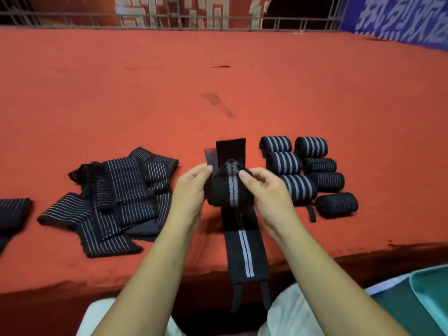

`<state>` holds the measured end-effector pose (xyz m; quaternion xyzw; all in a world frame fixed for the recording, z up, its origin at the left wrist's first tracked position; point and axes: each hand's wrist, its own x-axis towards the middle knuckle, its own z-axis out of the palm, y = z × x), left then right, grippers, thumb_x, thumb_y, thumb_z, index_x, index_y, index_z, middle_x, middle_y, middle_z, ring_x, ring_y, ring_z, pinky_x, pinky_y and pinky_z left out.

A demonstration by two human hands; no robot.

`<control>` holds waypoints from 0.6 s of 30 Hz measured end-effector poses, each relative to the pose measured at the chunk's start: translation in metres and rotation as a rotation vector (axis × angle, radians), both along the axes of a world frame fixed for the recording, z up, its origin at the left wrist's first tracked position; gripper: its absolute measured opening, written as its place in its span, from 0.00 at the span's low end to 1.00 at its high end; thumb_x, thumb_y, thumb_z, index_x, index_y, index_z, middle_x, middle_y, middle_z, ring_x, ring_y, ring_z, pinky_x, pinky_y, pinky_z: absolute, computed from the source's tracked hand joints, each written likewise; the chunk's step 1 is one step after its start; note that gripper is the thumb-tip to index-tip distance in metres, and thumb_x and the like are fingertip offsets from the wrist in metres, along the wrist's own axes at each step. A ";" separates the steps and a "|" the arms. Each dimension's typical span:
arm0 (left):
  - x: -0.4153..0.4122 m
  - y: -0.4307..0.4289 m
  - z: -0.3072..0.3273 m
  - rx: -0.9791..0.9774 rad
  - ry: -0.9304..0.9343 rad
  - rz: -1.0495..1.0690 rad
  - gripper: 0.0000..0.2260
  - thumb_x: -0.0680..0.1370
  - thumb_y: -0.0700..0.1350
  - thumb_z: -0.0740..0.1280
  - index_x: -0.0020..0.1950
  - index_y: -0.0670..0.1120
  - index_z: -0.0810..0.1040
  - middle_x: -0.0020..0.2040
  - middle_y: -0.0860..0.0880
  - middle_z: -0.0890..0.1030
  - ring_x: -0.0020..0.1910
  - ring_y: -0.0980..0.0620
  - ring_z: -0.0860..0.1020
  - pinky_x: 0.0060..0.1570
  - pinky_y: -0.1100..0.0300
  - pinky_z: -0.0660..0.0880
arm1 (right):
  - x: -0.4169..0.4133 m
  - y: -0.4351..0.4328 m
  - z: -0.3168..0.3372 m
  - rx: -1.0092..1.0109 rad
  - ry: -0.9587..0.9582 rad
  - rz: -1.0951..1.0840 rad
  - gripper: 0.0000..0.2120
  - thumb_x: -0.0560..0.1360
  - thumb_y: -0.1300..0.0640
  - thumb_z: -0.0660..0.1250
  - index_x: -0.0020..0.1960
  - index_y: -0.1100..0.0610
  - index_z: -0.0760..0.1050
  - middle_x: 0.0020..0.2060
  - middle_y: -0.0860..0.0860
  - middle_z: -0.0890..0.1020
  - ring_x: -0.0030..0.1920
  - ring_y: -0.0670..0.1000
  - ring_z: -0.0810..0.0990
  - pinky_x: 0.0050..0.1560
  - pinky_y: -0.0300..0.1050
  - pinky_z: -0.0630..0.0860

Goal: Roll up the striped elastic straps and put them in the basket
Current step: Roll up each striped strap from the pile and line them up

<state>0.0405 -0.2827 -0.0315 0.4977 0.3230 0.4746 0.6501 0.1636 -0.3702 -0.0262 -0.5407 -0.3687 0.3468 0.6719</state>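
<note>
The fingertips (244,177) of both hands are curled in and pressed against a partly wound roll (219,192), which is pinched between them low over the red cloth (218,81). Whether it touches the cloth cannot be told. The left hand (191,190) is closed on the roll's left flank and the right hand (266,197) on its right flank, with the right thumb laid on top beside the grey stripe. The roll's axis is seen to run left to right, from palm to palm, so neither hand is nearer and the hold is shared evenly.

From the roll, the unwound tail (244,253) of the striped strap is laid straight back toward the person. Its long axis is at right angles to the roll's axis, and its end, with two thin loops, is hung over the cloth's near edge. A dark flap (230,149) is seen jutting out on the roll's far side. The coming turn is judged to depend on this: the roll must be wound toward the body along the tail and kept square, or the stripe will be taken up askew.

Finished rolls (310,147) are grouped on the cloth just beside the right hand. A heap of flat straps (121,190) is spread to the left. A teal container (431,294) is partly seen at lower right; whether it is the basket cannot be told.
</note>
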 end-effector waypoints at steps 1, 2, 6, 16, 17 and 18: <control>0.001 -0.004 0.001 -0.024 -0.005 0.006 0.09 0.80 0.40 0.63 0.48 0.40 0.83 0.47 0.40 0.82 0.47 0.45 0.77 0.49 0.52 0.73 | -0.001 -0.006 -0.004 -0.005 -0.006 -0.019 0.04 0.79 0.58 0.69 0.45 0.56 0.80 0.39 0.55 0.82 0.42 0.51 0.80 0.47 0.48 0.76; 0.001 -0.006 0.002 -0.060 -0.018 0.020 0.09 0.82 0.38 0.62 0.51 0.37 0.82 0.46 0.38 0.81 0.46 0.44 0.77 0.47 0.53 0.74 | -0.002 -0.012 -0.007 -0.002 -0.021 -0.044 0.05 0.79 0.56 0.69 0.45 0.54 0.80 0.40 0.54 0.82 0.43 0.51 0.79 0.48 0.49 0.76; 0.001 -0.012 0.013 -0.128 -0.079 0.029 0.12 0.84 0.36 0.57 0.55 0.34 0.79 0.42 0.44 0.85 0.39 0.52 0.84 0.39 0.60 0.81 | 0.002 -0.028 -0.001 0.056 -0.103 -0.126 0.06 0.79 0.54 0.69 0.47 0.55 0.81 0.41 0.54 0.82 0.44 0.49 0.78 0.49 0.44 0.75; 0.002 -0.035 0.044 -0.010 -0.146 -0.194 0.10 0.83 0.37 0.59 0.60 0.39 0.79 0.49 0.44 0.85 0.43 0.54 0.83 0.44 0.65 0.80 | 0.008 -0.027 0.033 0.050 -0.126 -0.063 0.10 0.80 0.55 0.68 0.48 0.62 0.81 0.39 0.55 0.86 0.41 0.45 0.82 0.44 0.38 0.79; 0.002 -0.037 0.044 -0.020 -0.165 -0.216 0.10 0.83 0.36 0.60 0.59 0.39 0.79 0.47 0.45 0.85 0.41 0.56 0.83 0.41 0.66 0.79 | 0.008 -0.026 0.031 0.047 -0.132 -0.085 0.10 0.80 0.54 0.68 0.47 0.61 0.81 0.42 0.58 0.85 0.42 0.47 0.82 0.46 0.42 0.78; 0.001 -0.039 0.043 -0.021 -0.170 -0.231 0.09 0.83 0.36 0.60 0.58 0.39 0.79 0.45 0.46 0.85 0.39 0.57 0.83 0.39 0.67 0.78 | 0.007 -0.026 0.030 0.045 -0.129 -0.102 0.11 0.79 0.53 0.68 0.46 0.60 0.82 0.43 0.60 0.85 0.42 0.49 0.82 0.47 0.45 0.78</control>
